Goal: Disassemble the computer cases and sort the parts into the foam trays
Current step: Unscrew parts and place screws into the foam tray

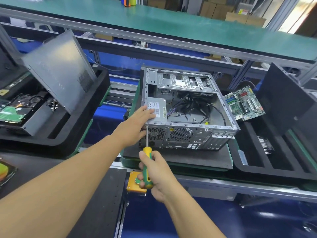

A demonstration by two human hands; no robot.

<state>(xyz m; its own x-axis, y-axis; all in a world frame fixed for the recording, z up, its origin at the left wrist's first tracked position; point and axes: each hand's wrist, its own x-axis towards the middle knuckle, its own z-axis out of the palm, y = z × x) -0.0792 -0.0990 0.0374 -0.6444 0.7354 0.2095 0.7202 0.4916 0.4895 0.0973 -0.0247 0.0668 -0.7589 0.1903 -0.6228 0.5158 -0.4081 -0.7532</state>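
Note:
An open grey computer case lies on its side on a black mat, rear panel toward me, loose cables inside. A silver power supply sits in its near left corner. My left hand rests on the power supply with straight fingers, thumb down at the case's rear corner. My right hand grips the yellow-green handle of a screwdriver; its shaft points up to the rear panel's top left corner. A green motherboard leans in the right foam tray. The left foam tray holds a side panel and a hard drive.
A green-topped shelf runs overhead at the back. A yellow button box sits on the rail just below my right hand. A finned part lies in the right tray. A black pad covers the near bench.

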